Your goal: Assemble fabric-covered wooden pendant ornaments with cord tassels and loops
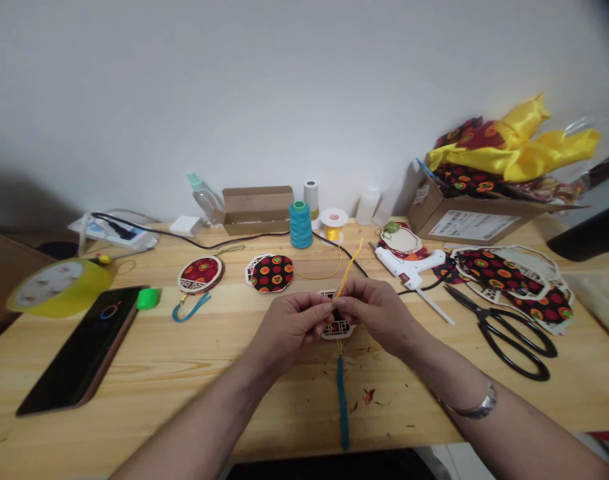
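My left hand [297,323] and my right hand [371,310] meet near the middle of the table, fingertips pinched close together on a yellow cord [351,265]. The cord's loose end sticks up above my right hand. Just under the fingers lies a small ornament [340,329] with a white lattice frame and dark patterned fabric, partly hidden by my hands. From its lower edge a blue tassel [343,407] hangs toward the table's front edge. The exact point where the fingers hold the cord is hidden.
Behind stand a blue thread cone [301,227] and a yellow thread spool [333,220]. On the right are a glue gun [409,267], black scissors [504,330], fabric pieces [514,280] and a carton [464,217]. Leftward lie two ornaments [201,274] [271,273], a phone [79,353] and tape [61,285].
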### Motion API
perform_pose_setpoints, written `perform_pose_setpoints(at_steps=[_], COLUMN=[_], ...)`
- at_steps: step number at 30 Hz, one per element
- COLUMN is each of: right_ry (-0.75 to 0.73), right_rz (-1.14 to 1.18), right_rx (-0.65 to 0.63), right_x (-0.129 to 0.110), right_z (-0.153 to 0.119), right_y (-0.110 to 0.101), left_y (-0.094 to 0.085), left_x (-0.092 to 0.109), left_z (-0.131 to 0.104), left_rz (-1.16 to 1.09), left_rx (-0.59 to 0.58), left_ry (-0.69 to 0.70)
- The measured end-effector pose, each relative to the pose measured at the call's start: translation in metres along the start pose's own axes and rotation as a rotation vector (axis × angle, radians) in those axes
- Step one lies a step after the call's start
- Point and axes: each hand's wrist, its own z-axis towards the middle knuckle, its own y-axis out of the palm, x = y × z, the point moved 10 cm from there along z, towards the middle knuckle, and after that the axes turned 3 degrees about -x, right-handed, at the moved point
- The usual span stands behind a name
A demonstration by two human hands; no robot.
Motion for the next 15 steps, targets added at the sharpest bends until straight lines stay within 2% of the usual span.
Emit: perform_pose_setpoints(at_steps=[15], right_ry=[-0.045], right_rz=[-0.125], right_rx=[0.007], right_x=[-0.0053], right_z=[-0.0001], right_y=[-0.0018], left_y=[-0.0018], left_x=[0.0038], left_z=[-0.0012], left_rz=[0.043], left_rx=[0.025], left_ry=[0.032])
